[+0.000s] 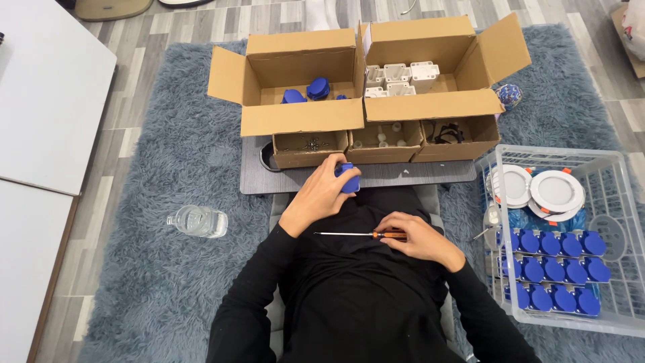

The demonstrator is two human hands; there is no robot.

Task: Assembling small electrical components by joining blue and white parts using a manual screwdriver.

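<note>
Grey shag rug (168,289) spreads under me over pale plank flooring, with a white tabletop (47,87) off to my left and a dark lap board (403,173) across my knees. My left hand (321,193) is closed around a blue plastic housing (349,180), held just above the board's near edge, right in front of three small cardboard trays: screws (310,143) in the left one, small white pieces in the middle, black clips (447,132) in the right. My right hand (420,236) rests on my lap, fingers wrapped on the orange handle of a screwdriver (356,234) whose shaft points left toward my other wrist. Behind the trays two open cartons hold more blue housings (316,89) and white parts (402,77). At my right a clear crate (625,202) carries round white downlights (556,191) and rows of blue units. I judge the tip could catch my left forearm if I swing it carelessly, and a dropped screw would vanish in this pile; the water bottle (197,221) lying on the rug could roll
</note>
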